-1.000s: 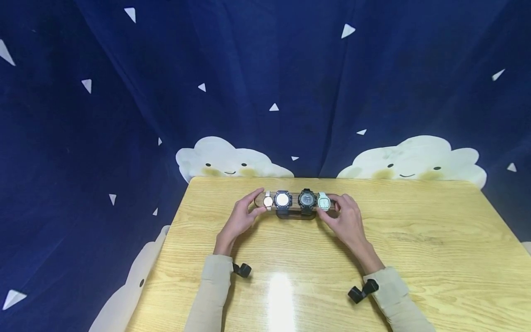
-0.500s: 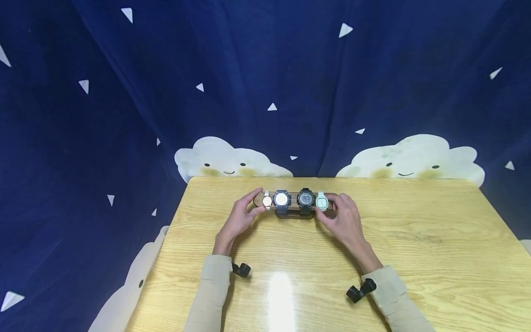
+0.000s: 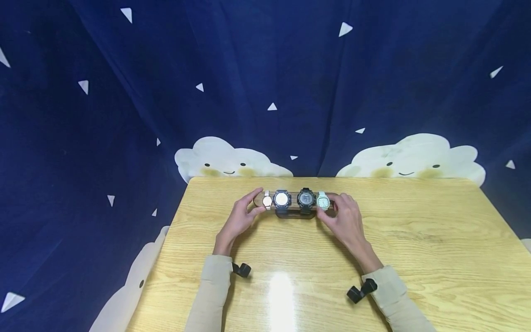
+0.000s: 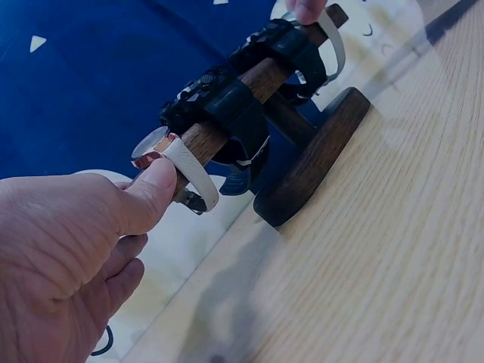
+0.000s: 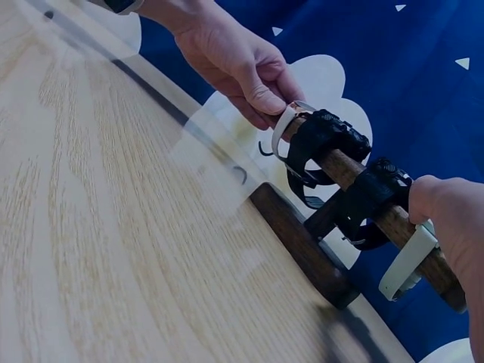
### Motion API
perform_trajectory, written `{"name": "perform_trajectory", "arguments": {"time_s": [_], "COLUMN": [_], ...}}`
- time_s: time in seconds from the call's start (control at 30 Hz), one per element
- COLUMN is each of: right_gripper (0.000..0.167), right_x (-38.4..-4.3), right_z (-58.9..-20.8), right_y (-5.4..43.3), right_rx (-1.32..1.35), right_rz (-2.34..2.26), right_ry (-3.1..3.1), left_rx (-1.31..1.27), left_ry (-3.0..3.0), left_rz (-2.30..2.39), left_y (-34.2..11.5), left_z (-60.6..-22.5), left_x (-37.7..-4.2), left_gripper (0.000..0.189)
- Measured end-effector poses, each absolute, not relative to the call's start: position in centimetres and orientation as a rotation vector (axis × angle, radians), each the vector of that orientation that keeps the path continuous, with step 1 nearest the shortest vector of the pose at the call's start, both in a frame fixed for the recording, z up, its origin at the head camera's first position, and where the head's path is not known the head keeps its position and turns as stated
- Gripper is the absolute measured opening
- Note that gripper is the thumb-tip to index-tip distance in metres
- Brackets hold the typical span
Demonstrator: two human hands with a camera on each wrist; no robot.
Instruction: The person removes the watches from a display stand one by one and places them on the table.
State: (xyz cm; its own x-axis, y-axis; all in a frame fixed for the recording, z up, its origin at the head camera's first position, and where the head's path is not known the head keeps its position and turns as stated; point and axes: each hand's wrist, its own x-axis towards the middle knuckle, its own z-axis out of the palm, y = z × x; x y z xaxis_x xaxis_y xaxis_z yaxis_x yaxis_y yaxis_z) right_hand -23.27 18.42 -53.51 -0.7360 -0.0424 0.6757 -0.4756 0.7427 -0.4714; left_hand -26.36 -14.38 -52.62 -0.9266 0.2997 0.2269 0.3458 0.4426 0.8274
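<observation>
A dark wooden watch stand (image 3: 293, 198) bears several watches on its crossbar. My left hand (image 3: 239, 216) pinches the bar's left end, its thumb against the watch with a white strap and rose-gold case (image 4: 162, 144). At the other end, my right hand (image 3: 346, 219) holds the mint-green square watch (image 3: 323, 201) between thumb and fingers. Two chunky black watches sit between them: one with a bright, glare-covered face (image 3: 282, 199), one with a grey face (image 3: 306, 198). The right hand's fingertips behind the bar are partly hidden.
The stand's dark wooden base (image 5: 302, 249) rests on the light wood table (image 3: 415, 253), near its back edge. Behind hangs a dark blue curtain (image 3: 249, 92) with white triangles and clouds. Black wrist cameras (image 3: 362, 290) sit at both cuffs.
The mint-green watch has shifted and turned very slightly on the bar under my right fingers. My left hand keeps its grip on the bar's end, and the stand stays in place.
</observation>
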Motion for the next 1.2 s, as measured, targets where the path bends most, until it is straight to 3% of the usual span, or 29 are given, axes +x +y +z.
{"name": "perform_trajectory", "arguments": {"time_s": [1.2], "right_gripper": [0.038], "right_x": [-23.35], "right_z": [-52.79], "right_y": [19.33], "right_rx": [0.343], "right_rz": [0.839], "right_ry": [-2.302], "left_rx": [-0.604], "left_ry": [-2.608], "left_rz": [-1.547], "left_y": [-14.25], "left_z": [-52.79], "left_x": [-26.59], "left_gripper": [0.062]}}
